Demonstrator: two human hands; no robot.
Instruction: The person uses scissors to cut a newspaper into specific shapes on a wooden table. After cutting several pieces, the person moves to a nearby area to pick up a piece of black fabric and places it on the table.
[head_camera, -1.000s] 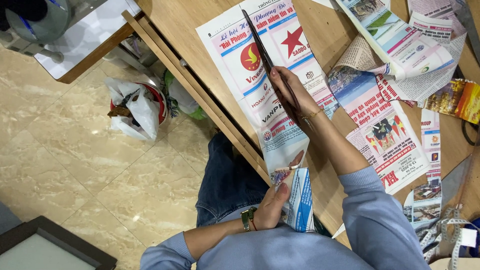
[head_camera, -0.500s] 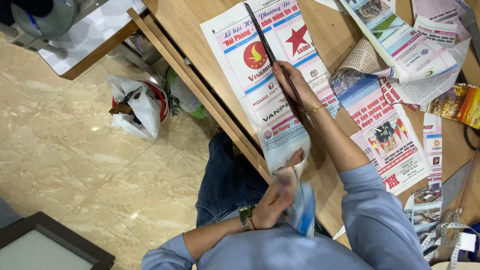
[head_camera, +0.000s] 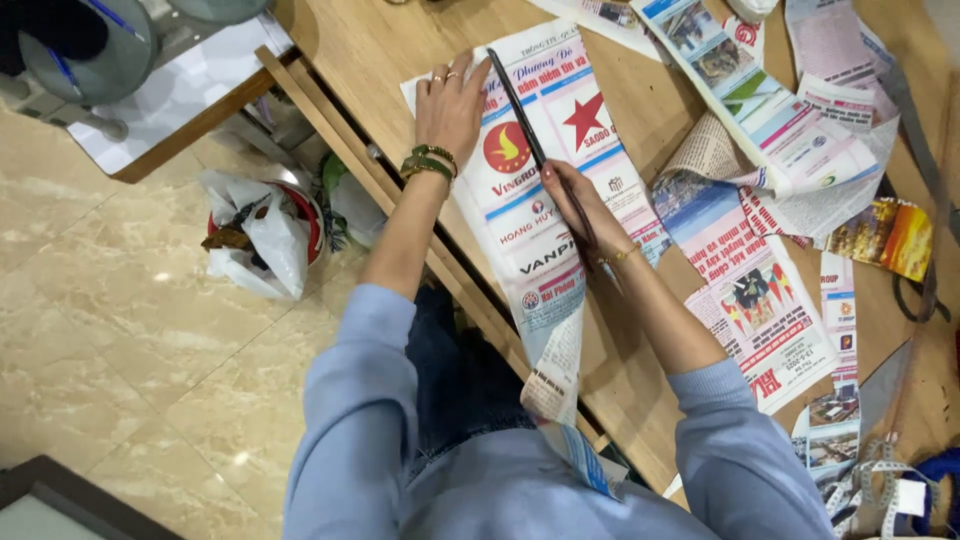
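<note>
A long strip of printed newspaper (head_camera: 530, 215) lies across the wooden table (head_camera: 390, 45), its near end hanging over the edge toward my lap. My left hand (head_camera: 448, 105), with rings and green bracelets, rests flat with fingers spread on the strip's far left corner. My right hand (head_camera: 578, 205) presses a thin dark stick (head_camera: 520, 110) down along the middle of the strip; the stick runs from under my fingers to the paper's far edge.
More newspaper sheets (head_camera: 760, 130) and cut pieces lie on the table's right side. A measuring tape (head_camera: 875, 480) sits at the lower right. A red bin lined with a white bag (head_camera: 262, 235) stands on the tiled floor at the left, beside the table's edge.
My left hand let go of the strip's hanging end near my lap and moved up onto its far left corner on the table. My right hand still holds the stick on the paper.
</note>
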